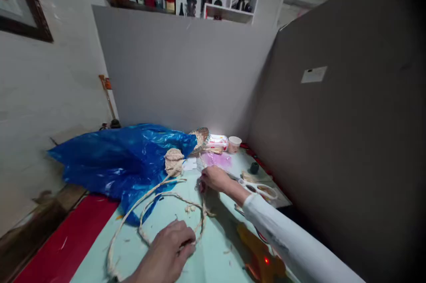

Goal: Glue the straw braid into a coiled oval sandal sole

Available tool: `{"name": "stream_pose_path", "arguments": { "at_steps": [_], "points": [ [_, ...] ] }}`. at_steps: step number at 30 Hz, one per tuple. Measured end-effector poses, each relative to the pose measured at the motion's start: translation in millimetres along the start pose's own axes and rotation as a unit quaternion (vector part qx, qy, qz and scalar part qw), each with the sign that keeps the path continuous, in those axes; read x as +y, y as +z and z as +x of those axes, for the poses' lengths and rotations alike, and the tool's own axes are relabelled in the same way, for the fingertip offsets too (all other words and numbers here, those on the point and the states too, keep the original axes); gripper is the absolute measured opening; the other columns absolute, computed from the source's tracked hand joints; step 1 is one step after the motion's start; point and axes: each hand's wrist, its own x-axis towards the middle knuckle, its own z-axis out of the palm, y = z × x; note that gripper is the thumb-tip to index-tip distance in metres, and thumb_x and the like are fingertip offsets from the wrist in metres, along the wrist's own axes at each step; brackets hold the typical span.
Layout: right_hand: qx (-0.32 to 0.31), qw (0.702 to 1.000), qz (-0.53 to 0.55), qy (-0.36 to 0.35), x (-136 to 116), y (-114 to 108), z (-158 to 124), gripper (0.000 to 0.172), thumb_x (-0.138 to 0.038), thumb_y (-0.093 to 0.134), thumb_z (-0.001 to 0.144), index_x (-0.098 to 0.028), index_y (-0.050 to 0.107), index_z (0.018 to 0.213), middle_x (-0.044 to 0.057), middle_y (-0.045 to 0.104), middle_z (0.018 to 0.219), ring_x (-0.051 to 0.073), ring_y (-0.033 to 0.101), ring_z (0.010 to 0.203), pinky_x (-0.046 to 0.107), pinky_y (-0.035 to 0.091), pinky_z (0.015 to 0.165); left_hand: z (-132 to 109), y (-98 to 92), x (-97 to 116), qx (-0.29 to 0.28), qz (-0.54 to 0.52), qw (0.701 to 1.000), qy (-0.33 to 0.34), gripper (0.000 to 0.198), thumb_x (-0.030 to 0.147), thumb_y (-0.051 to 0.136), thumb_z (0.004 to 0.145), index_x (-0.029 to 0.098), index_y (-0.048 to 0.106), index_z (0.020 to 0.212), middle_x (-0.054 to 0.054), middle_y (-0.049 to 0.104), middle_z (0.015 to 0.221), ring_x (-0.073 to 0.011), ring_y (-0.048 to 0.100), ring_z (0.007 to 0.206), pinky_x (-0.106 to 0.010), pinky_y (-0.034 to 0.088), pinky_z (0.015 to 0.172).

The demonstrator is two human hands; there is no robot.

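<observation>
A long braided straw rope loops across the pale green tabletop. My left hand is at the near edge, fingers curled and pinching the rope's near loop. My right hand reaches further out in a white sleeve, fingers closed on the rope's far end. A small wound ball of the same straw sits beside a blue plastic bag.
White-handled scissors lie right of my right hand. An orange glue gun with a red light rests near my right forearm. A woven basket piece, a white cup, pink plastic and a box stand by the grey partitions.
</observation>
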Motion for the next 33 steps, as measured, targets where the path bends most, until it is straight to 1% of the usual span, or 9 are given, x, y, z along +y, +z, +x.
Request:
{"name": "stream_pose_path", "arguments": {
  "at_steps": [7, 13, 17, 22, 24, 26, 28, 31, 33],
  "points": [
    [0.105, 0.989, 0.07, -0.071, -8.9, -36.6, -7.0, 0.032, -0.032, 0.062, 0.095, -0.018, 0.059, 0.124, 0.009, 0.062, 0.124, 0.024, 0.065, 0.102, 0.045, 0.056, 0.085, 2.7, 5.6, -5.0, 0.045, -0.03, 0.998, -0.013, 0.019, 0.02, 0.049, 0.089, 0.017, 0.067, 0.083, -0.008, 0.068, 0.081, -0.0236, 0.063, 0.079, -0.033, 0.044, 0.071],
    [0.174, 0.958, 0.153, -0.168, -24.3, -73.5, -30.0, 0.026, -0.033, 0.061, 0.096, -0.016, 0.062, 0.116, 0.007, 0.066, 0.113, 0.02, 0.067, 0.092, 0.04, 0.058, 0.079, 3.7, -7.8, -0.3, 0.132, -0.111, 0.985, -0.019, 0.019, 0.024, 0.053, 0.09, 0.018, 0.07, 0.085, -0.006, 0.071, 0.083, -0.0213, 0.065, 0.077, -0.031, 0.046, 0.071],
    [0.241, 0.926, 0.201, -0.21, -29.3, -89.5, -40.0, 0.016, -0.03, 0.061, 0.094, -0.016, 0.067, 0.1, 0.002, 0.069, 0.085, 0.015, 0.064, 0.075, 0.031, 0.054, 0.07, 1.9, -24.9, -1.1, 0.228, -0.17, 0.958, -0.033, 0.012, 0.027, 0.062, 0.086, 0.02, 0.071, 0.084, -0.005, 0.073, 0.085, -0.0205, 0.065, 0.079, -0.03, 0.047, 0.073],
    [0.294, 0.885, 0.235, -0.273, -53.0, -123.3, -63.3, 0.022, -0.011, 0.059, 0.087, -0.021, 0.067, 0.105, 0.001, 0.072, 0.1, 0.014, 0.065, 0.09, 0.027, 0.051, 0.075, -6.6, -49.6, 1.4, 0.348, -0.258, 0.901, -0.037, 0.011, 0.03, 0.066, 0.086, 0.023, 0.071, 0.093, 0.001, 0.067, 0.076, -0.0135, 0.057, 0.064, -0.026, 0.046, 0.063],
    [0.327, 0.863, 0.181, -0.341, -70.6, -140.2, -76.0, 0.03, -0.003, 0.057, 0.085, -0.022, 0.068, 0.105, 0.001, 0.073, 0.101, 0.013, 0.066, 0.094, 0.024, 0.051, 0.074, -9.5, -58.5, 6.8, 0.394, -0.292, 0.871, -0.013, 0.011, 0.03, 0.064, 0.088, 0.023, 0.07, 0.096, 0.0, 0.066, 0.083, -0.0131, 0.056, 0.066, -0.026, 0.046, 0.062],
    [0.37, 0.846, 0.061, -0.378, -89.7, -156.2, -88.3, 0.025, -0.005, 0.058, 0.086, -0.016, 0.068, 0.106, 0.001, 0.072, 0.098, 0.012, 0.067, 0.089, 0.022, 0.05, 0.07, -11.7, -67.2, 14.5, 0.419, -0.318, 0.85, 0.009, 0.008, 0.025, 0.065, 0.086, 0.023, 0.07, 0.093, -0.001, 0.066, 0.088, -0.0134, 0.054, 0.068, -0.026, 0.044, 0.059],
    [0.377, 0.841, 0.001, -0.389, -107.0, -169.7, -98.1, 0.022, -0.013, 0.062, 0.086, -0.014, 0.069, 0.107, -0.002, 0.069, 0.091, 0.011, 0.065, 0.085, 0.023, 0.049, 0.078, -13.6, -76.3, 23.1, 0.427, -0.372, 0.824, 0.022, 0.009, 0.021, 0.064, 0.087, 0.024, 0.072, 0.09, 0.0, 0.062, 0.077, -0.0121, 0.047, 0.061, -0.025, 0.04, 0.053],
    [0.413, 0.804, -0.141, -0.404, -125.0, -183.2, -106.2, 0.021, -0.022, 0.06, 0.088, -0.013, 0.071, 0.104, -0.006, 0.062, 0.082, 0.009, 0.062, 0.079, 0.022, 0.046, 0.08, -16.4, -90.1, 32.2, 0.457, -0.397, 0.794, 0.052, 0.013, 0.018, 0.062, 0.087, 0.024, 0.074, 0.086, 0.001, 0.055, 0.065, -0.0116, 0.038, 0.053, -0.025, 0.039, 0.048],
    [0.413, 0.801, -0.161, -0.402, -131.8, -186.1, -107.5, 0.019, -0.024, 0.061, 0.088, -0.013, 0.072, 0.1, -0.006, 0.06, 0.08, 0.008, 0.061, 0.076, 0.021, 0.044, 0.078, -19.2, -97.6, 33.5, 0.486, -0.394, 0.776, 0.075, 0.013, 0.015, 0.063, 0.085, 0.023, 0.073, 0.085, 0.001, 0.06, 0.072, -0.0107, 0.038, 0.052, -0.024, 0.04, 0.048]
  ]
}}
